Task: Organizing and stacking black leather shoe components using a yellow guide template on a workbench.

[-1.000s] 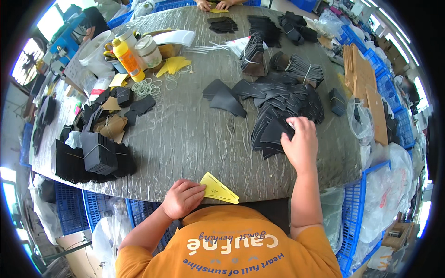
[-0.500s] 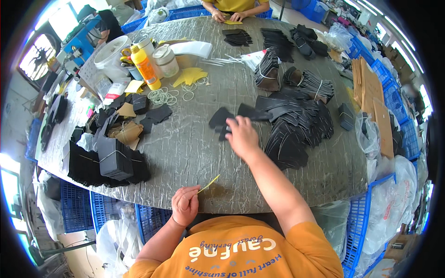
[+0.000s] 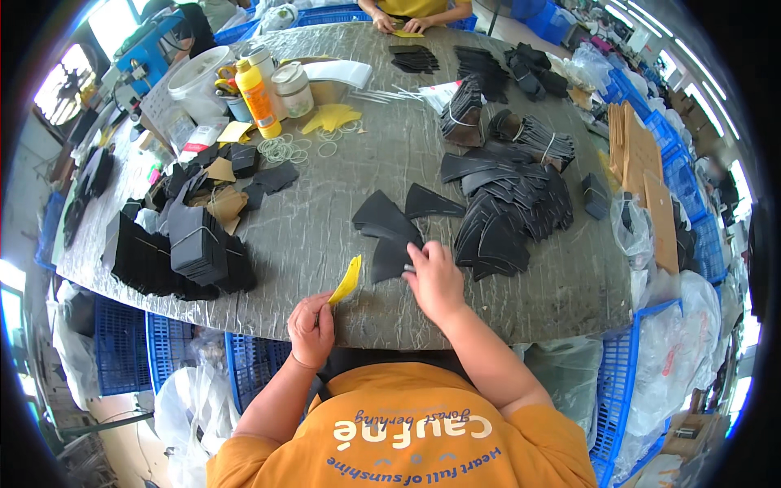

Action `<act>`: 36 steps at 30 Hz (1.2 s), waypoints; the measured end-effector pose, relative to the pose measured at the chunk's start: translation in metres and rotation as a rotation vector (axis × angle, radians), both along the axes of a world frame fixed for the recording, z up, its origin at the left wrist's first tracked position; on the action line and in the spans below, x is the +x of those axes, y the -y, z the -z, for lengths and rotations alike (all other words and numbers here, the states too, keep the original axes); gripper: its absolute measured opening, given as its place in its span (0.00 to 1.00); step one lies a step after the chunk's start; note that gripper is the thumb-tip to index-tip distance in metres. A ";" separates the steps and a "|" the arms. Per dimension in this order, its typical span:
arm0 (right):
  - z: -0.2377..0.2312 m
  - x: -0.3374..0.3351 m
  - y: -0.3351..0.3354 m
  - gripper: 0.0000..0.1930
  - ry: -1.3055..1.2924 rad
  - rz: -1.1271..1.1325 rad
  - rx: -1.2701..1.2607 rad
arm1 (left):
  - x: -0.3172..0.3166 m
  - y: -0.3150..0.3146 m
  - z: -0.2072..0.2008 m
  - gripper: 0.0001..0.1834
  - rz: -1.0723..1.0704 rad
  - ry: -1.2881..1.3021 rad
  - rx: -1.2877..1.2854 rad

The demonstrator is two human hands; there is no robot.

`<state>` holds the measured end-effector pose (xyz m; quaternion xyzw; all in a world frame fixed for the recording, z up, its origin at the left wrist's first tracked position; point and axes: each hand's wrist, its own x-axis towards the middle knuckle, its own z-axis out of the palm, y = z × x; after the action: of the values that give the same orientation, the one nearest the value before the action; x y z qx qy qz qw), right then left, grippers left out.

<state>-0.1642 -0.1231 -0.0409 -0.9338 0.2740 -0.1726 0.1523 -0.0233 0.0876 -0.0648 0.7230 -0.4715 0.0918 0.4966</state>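
My left hand pinches a flat yellow curved piece, a template-like sheet, just above the table's near edge. To its right, my right hand has thumb and finger drawn together at the edge of a loose black cut piece. Something small and pale shows at those fingertips, too small to make out. A second black piece overlaps the first at its far side, and a third black piece lies just beyond, close to the big heap of black pieces.
Banded black stacks stand at the left. Farther back are an orange-yellow bottle, a jar, rubber bands and yellow pieces. Across the table, a co-worker's hands hold a yellow piece. Blue crates line the table's edge.
My right hand has drawn back toward me, and the loose black pieces now lie spread apart. My left hand has risen slightly, with the yellow piece turned from its edge to its broad face.
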 end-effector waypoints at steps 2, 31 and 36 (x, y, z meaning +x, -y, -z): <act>0.001 -0.015 -0.015 0.24 -0.049 -0.026 -0.029 | -0.001 0.003 0.000 0.07 -0.003 0.000 -0.013; -0.005 -0.066 -0.024 0.20 0.076 -0.130 0.203 | -0.033 0.036 -0.021 0.11 0.337 0.149 0.389; -0.005 -0.063 -0.023 0.19 0.084 -0.138 0.205 | 0.004 0.044 -0.033 0.14 0.531 0.000 0.512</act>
<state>-0.2275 -0.0999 -0.0358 -0.9218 0.2187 -0.1719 0.2701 -0.0195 0.0436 -0.0319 0.6762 -0.6505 -0.1612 0.3062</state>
